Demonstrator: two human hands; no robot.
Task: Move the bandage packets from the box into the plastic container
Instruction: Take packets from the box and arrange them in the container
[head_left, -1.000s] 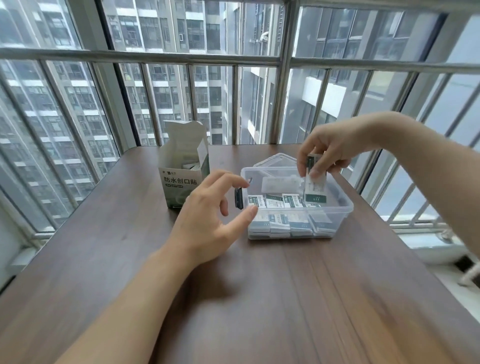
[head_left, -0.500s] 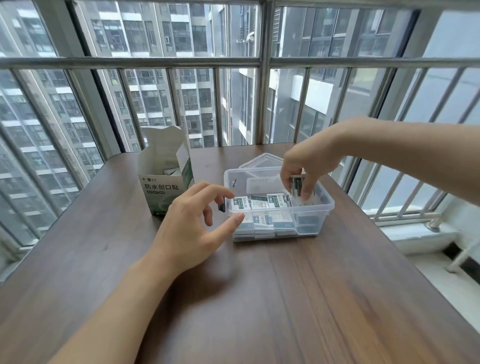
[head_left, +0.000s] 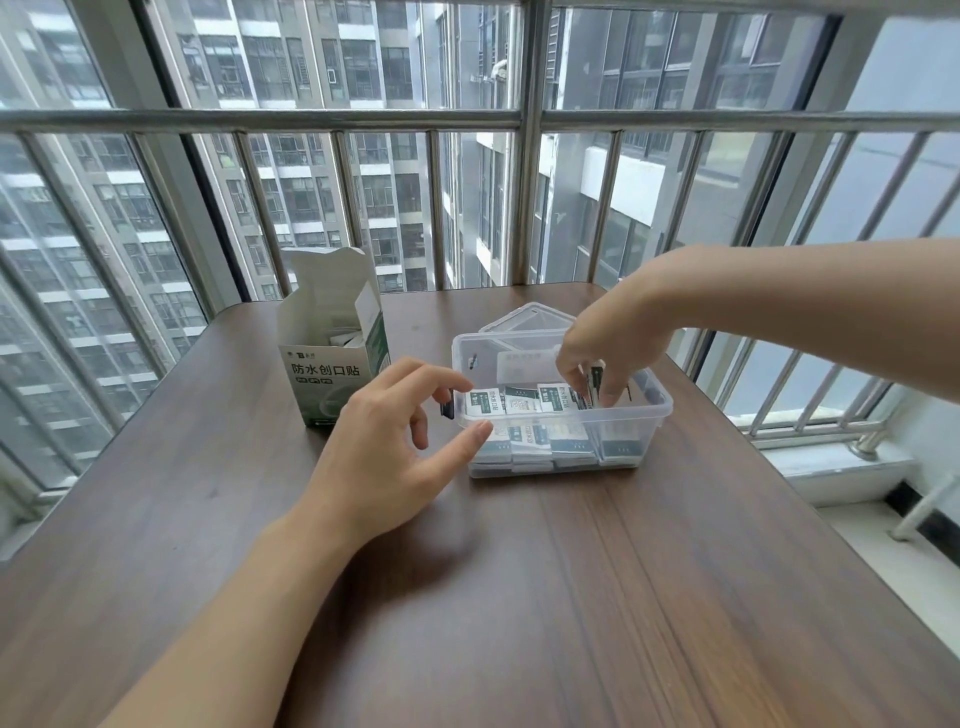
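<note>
The right hand (head_left: 610, 345) reaches down into the container (head_left: 657, 415), its grip pinching a packet (head_left: 596, 379) held on edge at the right end of the row of packets (head_left: 524, 402) already stacked inside. The left hand (head_left: 384, 452) hovers just left of the container's near corner, fingers spread and holding nothing; I cannot tell whether the thumb touches the wall. The box (head_left: 332, 364) stands open left of that hand on the surface (head_left: 571, 597), with more packets showing in its mouth.

The main risk is at the pinch. The packet is thin and stands upright; if it is let go before it leans on the stack beside the grip, it may tip flat across the row or slide into the gap right of the grip. Pushing it down hard could buckle it or knock the neighbours askew. The container looks light, so a sideways shove may skid it, unless the left hand steadies it. That hand could also knock the tall box over on its way back.
</note>
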